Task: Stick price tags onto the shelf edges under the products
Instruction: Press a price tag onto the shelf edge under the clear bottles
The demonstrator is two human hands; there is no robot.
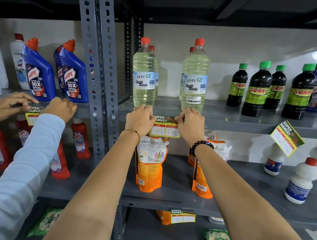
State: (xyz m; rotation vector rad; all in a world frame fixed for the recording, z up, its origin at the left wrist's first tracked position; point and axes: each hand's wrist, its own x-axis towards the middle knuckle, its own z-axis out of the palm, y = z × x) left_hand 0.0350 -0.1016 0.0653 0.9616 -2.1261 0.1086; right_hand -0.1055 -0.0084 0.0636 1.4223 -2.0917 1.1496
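Note:
A yellow and green price tag (165, 127) marked 160 and 110 lies against the grey shelf edge (238, 126) below two clear liquid bleach bottles (144, 75). My left hand (140, 119) pinches the tag's upper left corner. My right hand (190, 123) pinches its upper right corner. Both hands press the tag's top strip to the edge, and the fingertips are hidden behind the knuckles.
Another person's hands (61, 107) in a light blue sleeve hold a second tag (33, 115) on the left shelf edge under blue toilet cleaner bottles (39, 74). A tilted tag (286, 139) hangs at right under dark green-capped bottles (257, 91). Orange refill pouches (150, 164) stand below; another tag (182, 216) sits lower.

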